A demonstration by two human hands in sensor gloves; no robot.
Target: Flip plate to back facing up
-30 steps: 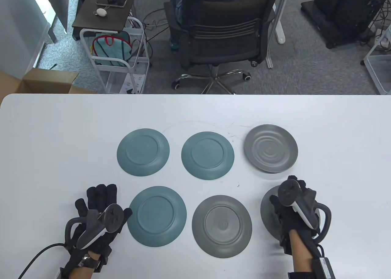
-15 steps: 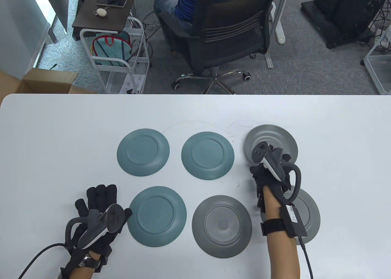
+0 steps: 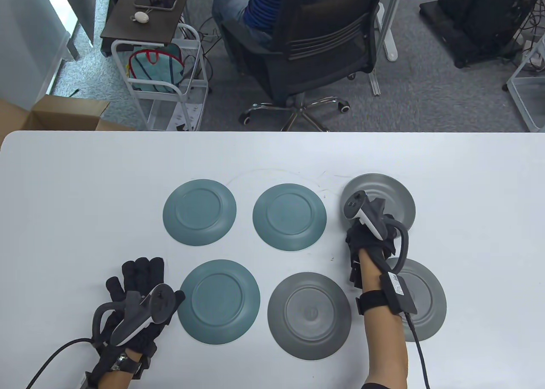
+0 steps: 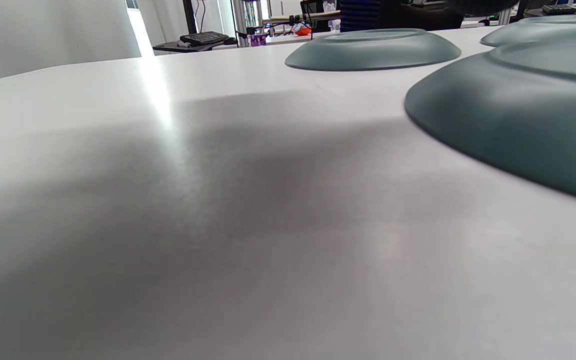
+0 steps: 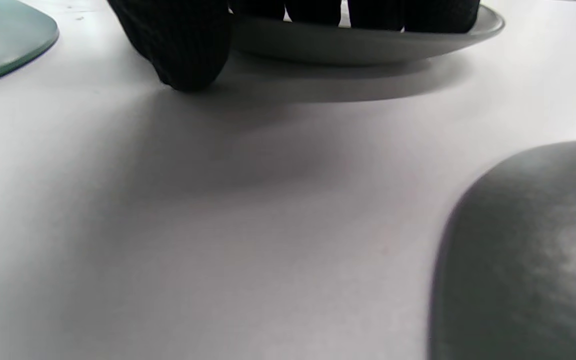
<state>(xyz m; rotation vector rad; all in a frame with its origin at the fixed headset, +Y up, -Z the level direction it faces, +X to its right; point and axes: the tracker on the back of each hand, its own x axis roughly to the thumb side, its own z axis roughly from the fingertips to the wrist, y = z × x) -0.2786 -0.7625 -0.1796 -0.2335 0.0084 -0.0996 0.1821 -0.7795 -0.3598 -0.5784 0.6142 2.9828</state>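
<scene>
Six plates lie on the white table (image 3: 85,184). The grey plate (image 3: 396,193) at the far right lies face up, with ripple rings. My right hand (image 3: 371,223) is on its near left part. In the right wrist view my fingers (image 5: 408,12) lie over the plate's rim (image 5: 368,45) and my thumb (image 5: 183,45) touches the table at that rim. The plate lies flat. My left hand (image 3: 138,293) rests flat on the table with fingers spread, left of a teal plate (image 3: 218,301).
Two teal plates (image 3: 199,212) (image 3: 289,216) lie back up in the far row. Two grey plates (image 3: 309,315) (image 3: 425,297) lie back up in the near row, the right one under my forearm. An occupied office chair (image 3: 315,44) stands beyond the table's far edge.
My right hand left the near right grey plate, reached to the far right grey plate and settled on its near left rim. The left hand stayed put.
</scene>
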